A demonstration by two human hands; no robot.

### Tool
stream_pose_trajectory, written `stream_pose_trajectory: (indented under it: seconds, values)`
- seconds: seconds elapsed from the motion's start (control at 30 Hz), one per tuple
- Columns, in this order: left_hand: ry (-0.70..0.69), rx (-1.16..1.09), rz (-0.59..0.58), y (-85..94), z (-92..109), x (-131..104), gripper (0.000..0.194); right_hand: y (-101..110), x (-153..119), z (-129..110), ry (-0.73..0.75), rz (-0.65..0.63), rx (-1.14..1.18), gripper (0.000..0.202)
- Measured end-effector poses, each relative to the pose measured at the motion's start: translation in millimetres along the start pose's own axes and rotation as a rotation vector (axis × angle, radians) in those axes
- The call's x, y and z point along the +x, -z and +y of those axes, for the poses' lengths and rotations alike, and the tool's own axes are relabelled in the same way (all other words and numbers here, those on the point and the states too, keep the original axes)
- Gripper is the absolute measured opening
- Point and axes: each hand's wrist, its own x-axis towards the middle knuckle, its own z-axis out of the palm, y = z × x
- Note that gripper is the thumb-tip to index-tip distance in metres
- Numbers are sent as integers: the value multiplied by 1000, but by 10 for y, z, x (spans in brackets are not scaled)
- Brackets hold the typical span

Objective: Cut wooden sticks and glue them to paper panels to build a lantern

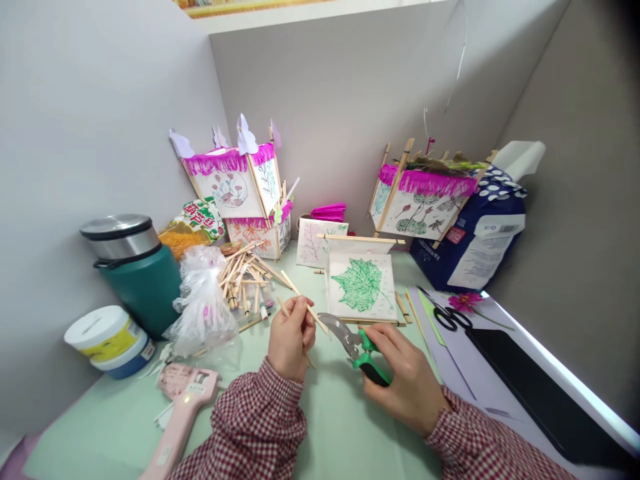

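My left hand [293,337] is closed round thin wooden sticks [295,285], one of them slanting down to the right. In my right hand [405,370] is a pair of pruning shears [367,355] with green and black handles. The shears' metal blades [340,330] are close to the lower end of the slanting stick; whether they touch it I cannot tell. Just behind my hands stands a small paper frame with a green leaf print [361,285], edged with wooden sticks. A pile of wooden sticks [247,273] lies behind my left hand.
At left are a pink glue gun [183,407], a white-lidded tub [107,337], a teal flask [137,287] and a plastic bag [203,300]. Paper lanterns [230,187] with pink fringe stand behind. On the right lie black scissors [450,317], a pink flower [465,302] and a black slab [530,387].
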Motion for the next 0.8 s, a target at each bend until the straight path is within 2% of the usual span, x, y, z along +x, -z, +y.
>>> stream_pose_trajectory:
  seconds: [0.33,0.6,0.8]
  values:
    - [88,-43,-57,9,7,1,26,17,21,6,7,-58,87,55]
    - [155,-54,-41,20,0,10,30,16,12,20,25,-33,37,56]
    - [202,-101,-73,35,-5,25,30,23,21,14,16,-42,56,55]
